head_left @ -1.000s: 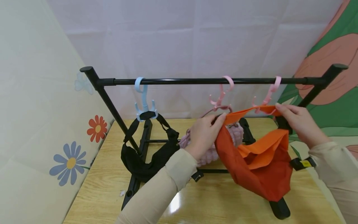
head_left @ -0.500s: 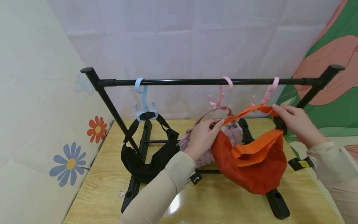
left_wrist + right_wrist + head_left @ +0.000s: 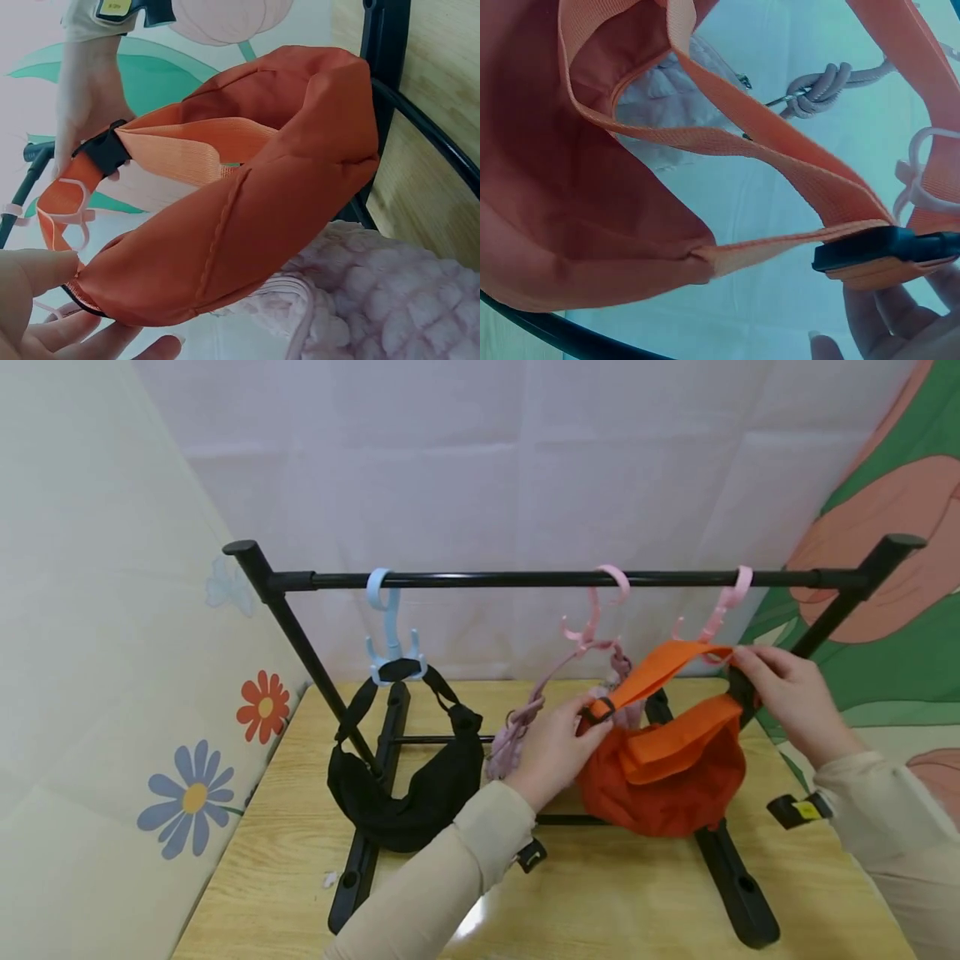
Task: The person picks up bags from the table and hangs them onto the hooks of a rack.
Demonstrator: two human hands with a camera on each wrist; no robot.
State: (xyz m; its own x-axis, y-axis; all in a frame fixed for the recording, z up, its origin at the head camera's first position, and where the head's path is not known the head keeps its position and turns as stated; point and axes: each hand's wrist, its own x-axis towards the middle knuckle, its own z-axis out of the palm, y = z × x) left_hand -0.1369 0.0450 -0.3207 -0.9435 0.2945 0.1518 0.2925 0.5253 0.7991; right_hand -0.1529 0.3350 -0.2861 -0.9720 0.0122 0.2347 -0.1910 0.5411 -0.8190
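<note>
An orange-red crossbody bag [image 3: 667, 789] hangs between my two hands, its bright orange strap [image 3: 654, 675] lying at the right pink hook [image 3: 720, 614]. My left hand [image 3: 557, 747] pinches the bag's left end, where the strap joins it. At the strap's other end, my right hand [image 3: 801, 700] holds the webbing beside a black buckle [image 3: 881, 251]. In the left wrist view the strap runs through the prong of the light-coloured hook [image 3: 71, 214]. Partly behind the bag is a lilac quilted bag [image 3: 510, 747], whose handle is on the middle pink hook [image 3: 591, 614].
A black rack bar [image 3: 480, 579] spans the table. From a blue hook [image 3: 390, 627] at left hangs a black bag [image 3: 408, 802]. The rack's right foot [image 3: 742, 885] stands below the orange bag on the wooden table [image 3: 585, 902].
The orange bag has risen and swung a little left, with its strap slackening into an arch at the hook. My left hand has shifted slightly down; my right hand slightly left.
</note>
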